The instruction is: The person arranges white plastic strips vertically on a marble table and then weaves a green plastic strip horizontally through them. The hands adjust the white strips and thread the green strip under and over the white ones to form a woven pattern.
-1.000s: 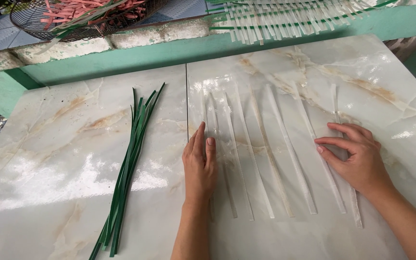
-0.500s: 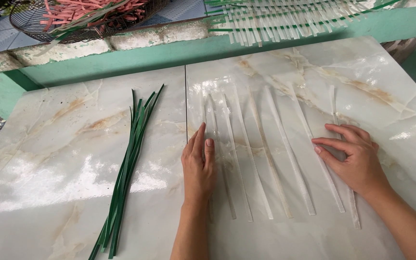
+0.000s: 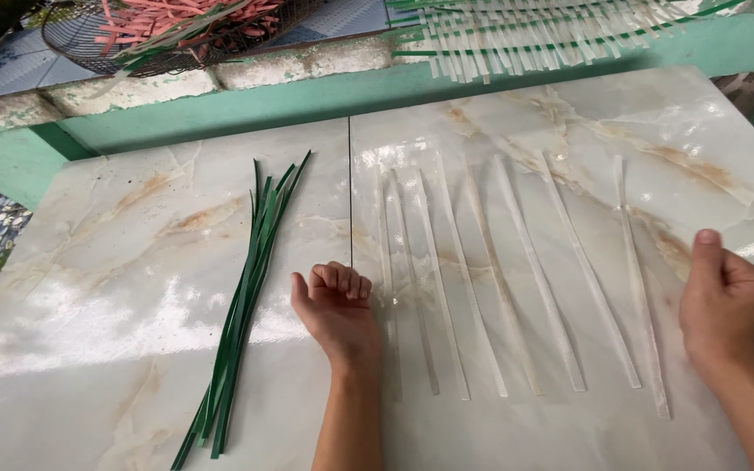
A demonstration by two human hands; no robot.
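Several pale translucent strips [image 3: 517, 270] lie fanned side by side on the marble-patterned table [image 3: 115, 262]. My left hand [image 3: 335, 305] rests on the table just left of them, fingers curled into a loose fist, holding nothing. My right hand [image 3: 726, 301] is at the right end of the fan, fingers curled in and thumb up, beside the outermost strip; nothing shows in its grip. A bundle of dark green strips [image 3: 246, 296] lies left of my left hand.
A teal ledge [image 3: 220, 105] runs along the table's far edge. On it sit a wire basket of pink and red strips [image 3: 176, 26] and a woven mat of pale and green strips [image 3: 534, 30]. A seam [image 3: 350, 192] divides the tabletop.
Both hands have lifted off the pale strips and moved apart. The left drew back and curled into a fist; the right shifted right and curled. The strips now lie uncovered.
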